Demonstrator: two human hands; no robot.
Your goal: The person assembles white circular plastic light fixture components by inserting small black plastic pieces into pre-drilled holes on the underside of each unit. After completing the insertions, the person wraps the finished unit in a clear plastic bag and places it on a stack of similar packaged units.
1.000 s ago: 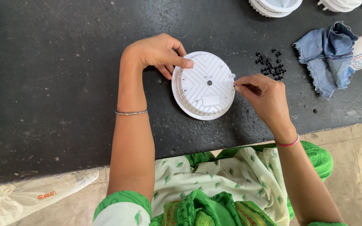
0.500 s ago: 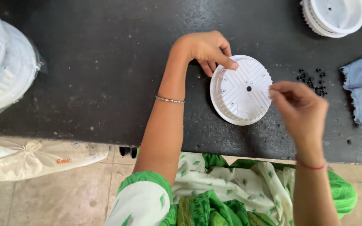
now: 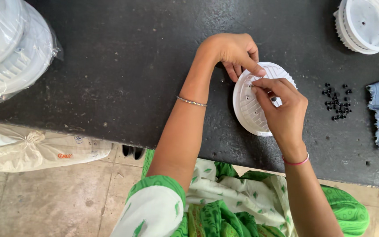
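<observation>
Right hand [image 3: 284, 109] pinches over white ribbed disc [image 3: 248, 109], left hand [image 3: 235, 52] steadying its rim.

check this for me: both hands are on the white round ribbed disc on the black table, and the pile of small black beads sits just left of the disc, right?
Not quite. In the head view the left hand and right hand are on the white round ribbed disc on the black table, but the small black beads lie to its right, not left.

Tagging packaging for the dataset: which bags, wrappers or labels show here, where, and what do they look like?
Clear plastic bag: top left on the black worktop, wrapped round stacked white round parts.
White sack: lower left, lying below the worktop's edge, knotted at its neck, small red print on it.
No signs or screens.
</observation>
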